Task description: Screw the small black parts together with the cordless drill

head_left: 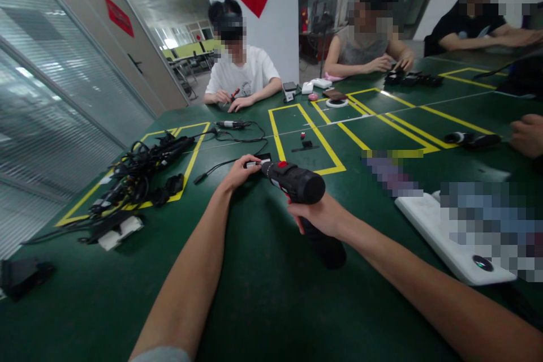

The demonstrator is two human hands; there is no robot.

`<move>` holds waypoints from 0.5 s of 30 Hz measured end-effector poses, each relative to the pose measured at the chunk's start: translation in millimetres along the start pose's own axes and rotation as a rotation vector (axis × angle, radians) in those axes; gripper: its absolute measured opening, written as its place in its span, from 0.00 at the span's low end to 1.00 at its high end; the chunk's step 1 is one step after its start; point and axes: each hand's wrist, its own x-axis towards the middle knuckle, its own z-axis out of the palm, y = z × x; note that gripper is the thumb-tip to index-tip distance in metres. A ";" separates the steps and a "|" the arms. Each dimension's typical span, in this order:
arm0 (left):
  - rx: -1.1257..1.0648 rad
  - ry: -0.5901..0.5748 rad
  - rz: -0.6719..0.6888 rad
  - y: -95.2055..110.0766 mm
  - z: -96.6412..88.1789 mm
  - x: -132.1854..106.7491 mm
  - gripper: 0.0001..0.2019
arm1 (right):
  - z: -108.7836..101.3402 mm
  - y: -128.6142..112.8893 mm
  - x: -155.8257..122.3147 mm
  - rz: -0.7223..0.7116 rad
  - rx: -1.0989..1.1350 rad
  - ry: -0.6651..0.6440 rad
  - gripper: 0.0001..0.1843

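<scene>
My right hand (318, 214) is wrapped round the grip of a black cordless drill (297, 181) with a red switch on top. The drill's chuck points forward and left, toward the fingers of my left hand (241, 173). Those fingers are closed on a small black box (266, 157) with a pale strip, low over the green table (263, 288). The drill's nose and my fingers partly hide the box, so I cannot tell whether the bit touches it. Beyond the drill lie a small black part (307, 145) and a tiny red piece (302, 136).
Tangled black cables and adapters (139, 172) cover the left side. A thin cable (227, 163) runs near my left hand. On the right lies a large white device (449, 243). Yellow tape (322, 150) marks rectangles. Several people sit around the table, one holding a red-handled tool (235, 94).
</scene>
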 end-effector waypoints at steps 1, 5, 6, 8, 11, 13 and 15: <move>0.014 0.001 0.006 -0.2 0.0 0.1 0.18 | 0.0 -1.6 -0.5 0.004 -0.002 0.002 0.09; 0.042 -0.010 0.021 -0.8 -0.6 0.1 0.20 | -0.4 -6.3 -1.6 0.038 -0.037 0.004 0.12; 0.044 -0.015 0.021 -0.8 -0.9 0.0 0.20 | -0.5 -6.4 -1.6 0.042 -0.042 0.005 0.12; 0.043 -0.019 0.025 -0.8 -1.4 -0.2 0.19 | -0.6 -5.7 -1.3 0.035 -0.032 0.004 0.11; 0.035 -0.016 0.049 -1.9 -1.6 0.2 0.19 | -0.3 -4.9 -1.2 0.017 0.001 0.004 0.09; 0.030 -0.013 0.056 -3.5 -1.3 1.0 0.19 | 0.0 -5.7 -1.5 0.026 -0.006 0.008 0.09; 0.028 -0.014 0.053 -5.1 -1.1 1.8 0.19 | 0.4 -6.8 -1.8 0.040 -0.039 0.011 0.11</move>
